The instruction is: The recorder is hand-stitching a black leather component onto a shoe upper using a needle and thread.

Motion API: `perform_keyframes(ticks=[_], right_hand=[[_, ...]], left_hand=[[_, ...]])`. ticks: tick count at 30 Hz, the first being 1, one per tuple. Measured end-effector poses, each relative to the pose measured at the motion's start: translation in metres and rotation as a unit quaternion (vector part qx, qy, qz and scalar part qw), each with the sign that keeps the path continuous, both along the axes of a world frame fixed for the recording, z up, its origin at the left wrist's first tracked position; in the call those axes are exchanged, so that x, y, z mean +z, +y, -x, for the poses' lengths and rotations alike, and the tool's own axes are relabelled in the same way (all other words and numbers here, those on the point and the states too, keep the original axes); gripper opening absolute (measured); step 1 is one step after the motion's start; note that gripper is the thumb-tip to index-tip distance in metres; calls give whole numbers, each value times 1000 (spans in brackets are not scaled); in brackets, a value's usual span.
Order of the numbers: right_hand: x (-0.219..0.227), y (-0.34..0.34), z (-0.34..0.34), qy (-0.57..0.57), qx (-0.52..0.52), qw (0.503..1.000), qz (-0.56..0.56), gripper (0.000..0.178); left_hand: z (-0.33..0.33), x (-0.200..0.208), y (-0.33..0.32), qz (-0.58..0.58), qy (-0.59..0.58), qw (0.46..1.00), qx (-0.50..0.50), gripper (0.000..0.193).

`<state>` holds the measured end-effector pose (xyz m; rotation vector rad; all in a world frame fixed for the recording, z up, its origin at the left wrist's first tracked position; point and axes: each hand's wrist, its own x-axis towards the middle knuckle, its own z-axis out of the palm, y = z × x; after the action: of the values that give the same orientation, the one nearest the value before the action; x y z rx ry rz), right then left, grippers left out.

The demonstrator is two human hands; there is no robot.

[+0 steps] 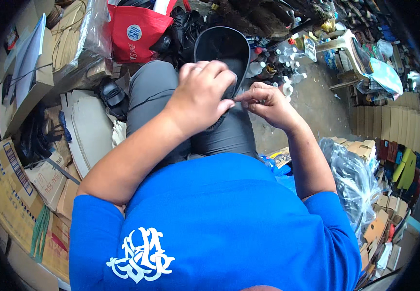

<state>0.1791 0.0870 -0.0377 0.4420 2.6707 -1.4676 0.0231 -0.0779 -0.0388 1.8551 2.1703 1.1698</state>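
Over my knees lies a black shoe sole [221, 46], its rounded far end up and its rim raised along the edge. My left hand [201, 94] is bent over the near part of it, thumb and fingers closed at its right edge and hiding much of that part. Right beside the left fingertips, my right hand [269, 104] pinches thumb and forefinger together at the same edge. What lies in that pinch is too small to make out. My legs [154, 85] in dark grey trousers bear the sole.
A red bag [135, 36] and black shoes [186, 31] stand beyond my knees. Another black shoe [114, 98] sits by the left leg. Several small bottles [287, 60] crowd the floor at the far right, near a stool [348, 51]. Cardboard [11, 182] is stacked at left.
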Motion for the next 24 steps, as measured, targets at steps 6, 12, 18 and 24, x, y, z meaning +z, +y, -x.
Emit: perform_keyframes(ticks=[6, 12, 18, 24], right_hand=[[22, -9, 6, -14, 34, 998, -58, 24], [24, -15, 10, -2, 47, 992, -117, 22], [10, -10, 13, -4, 12, 999, -47, 20], [-15, 2, 9, 8, -16, 997, 76, 15]], left_hand=[[-9, -15, -22, 61, -55, 996, 44, 30], [-12, -19, -18, 61, -80, 994, 31, 34], [-13, -19, -13, 73, -71, 994, 42, 35], [1, -20, -15, 66, -113, 991, 15, 35]])
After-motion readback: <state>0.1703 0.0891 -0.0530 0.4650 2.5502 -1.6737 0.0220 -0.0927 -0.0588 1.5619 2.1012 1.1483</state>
